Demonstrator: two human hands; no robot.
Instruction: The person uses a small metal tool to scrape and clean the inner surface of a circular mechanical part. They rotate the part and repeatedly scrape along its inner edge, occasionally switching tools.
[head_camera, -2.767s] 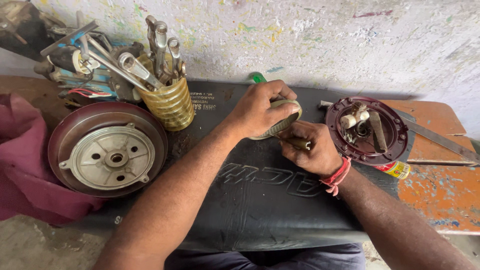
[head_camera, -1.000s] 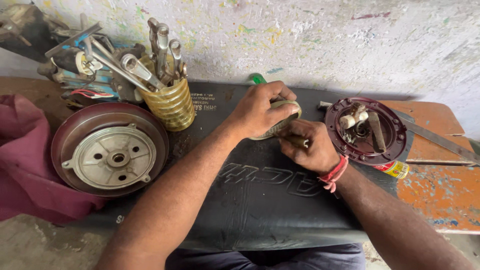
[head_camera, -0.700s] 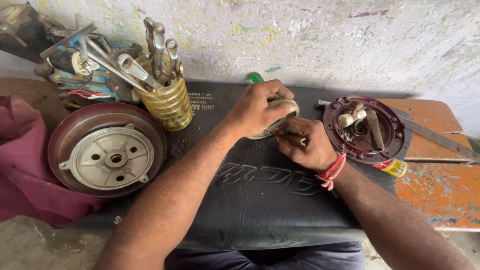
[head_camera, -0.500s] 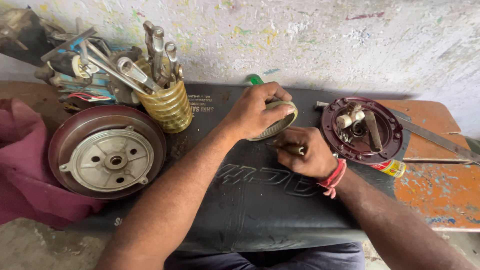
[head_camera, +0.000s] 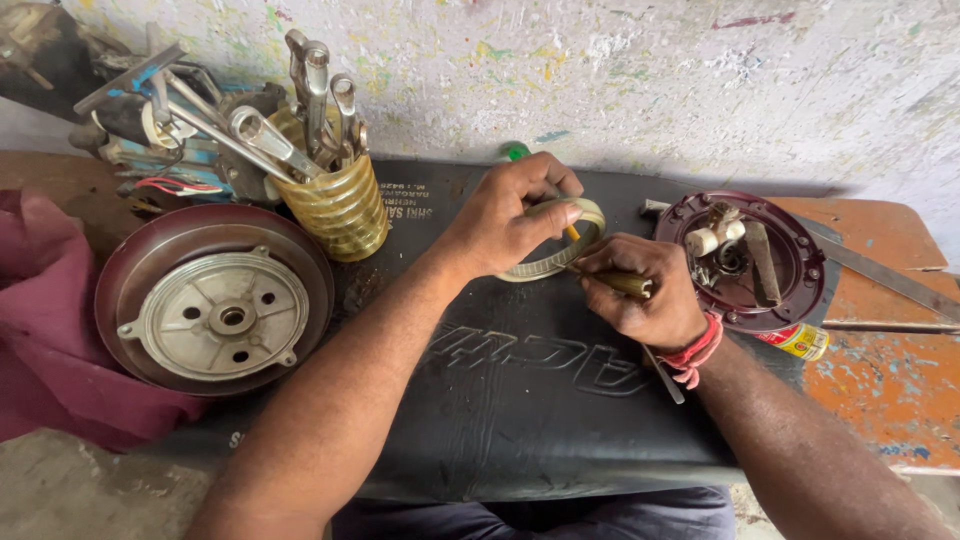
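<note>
The left hand (head_camera: 505, 215) is curled over a pale curved band (head_camera: 560, 255), fingers and thumb pinching it from above and holding it down on the black seat cover (head_camera: 520, 400) that lies across the desk (head_camera: 880, 390). The band sits near the middle of the cover, just in front of the wall, with most of its upper half hidden under the fingers. The right hand (head_camera: 645, 295) is closed in a fist around a small tool (head_camera: 625, 283) with a dark handle; the tip points toward the band and appears to touch its inner edge, though the contact is partly hidden. A thin metal rod (head_camera: 665, 375) shows below the right wrist, which wears a red thread.

To the right, just beside the right hand, lies a dark red round plate (head_camera: 790, 270) with small metal parts on it, and a small yellow tin (head_camera: 800, 340) lies at its lower edge. To the left, a large dark red brake drum (head_camera: 215, 300) with a grey metal centre rests on the cover. Behind it stands a yellow ribbed holder (head_camera: 335, 205) full of spanners. A maroon cloth (head_camera: 45, 330) lies at the far left.
</note>
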